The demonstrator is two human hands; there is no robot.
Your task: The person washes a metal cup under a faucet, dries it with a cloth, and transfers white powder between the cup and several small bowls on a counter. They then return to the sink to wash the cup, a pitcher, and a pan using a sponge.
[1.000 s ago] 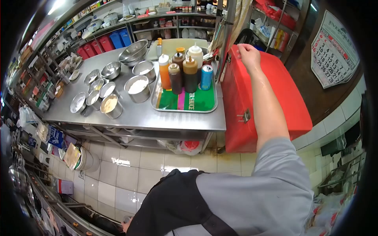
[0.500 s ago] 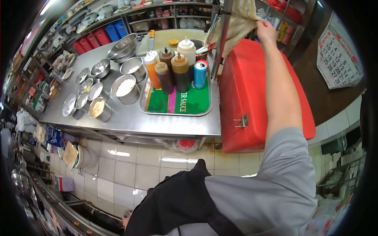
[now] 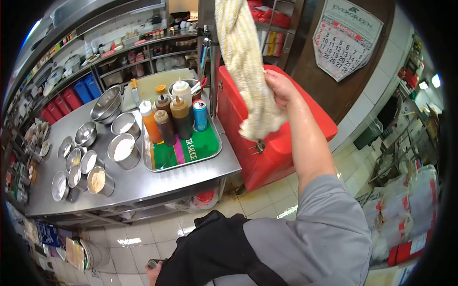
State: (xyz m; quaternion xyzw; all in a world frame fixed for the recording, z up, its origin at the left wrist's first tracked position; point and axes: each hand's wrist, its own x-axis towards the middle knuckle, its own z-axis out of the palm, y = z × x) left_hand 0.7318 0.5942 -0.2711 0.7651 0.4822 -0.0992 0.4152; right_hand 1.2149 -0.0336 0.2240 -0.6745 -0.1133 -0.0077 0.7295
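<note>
A cream towel with yellowish stripes [image 3: 245,62] hangs down over the front of a large red box [image 3: 305,124]. At its right edge my right hand [image 3: 282,89] is closed on the cloth, arm stretched forward. Low in the view, mostly hidden by my black apron, my left hand [image 3: 153,274] is closed around a small grey, round-ended thing [image 3: 153,263] whose kind I cannot make out. To the towel's left, a metal tray with a green liner [image 3: 205,148] carries several squeeze bottles [image 3: 180,119] and a blue can [image 3: 200,115].
The steel table [image 3: 143,183] also bears metal containers of white powder [image 3: 123,148], one of tan powder [image 3: 98,180], and stacked bowls [image 3: 107,105]. A calendar [image 3: 347,40] hangs beyond the red box. A white bucket [image 3: 95,252] stands on the tiled floor.
My view has turned to the right. My right hand has come down and closer with the towel, which now hangs in front of the red box. The left hand still holds the grey thing.
</note>
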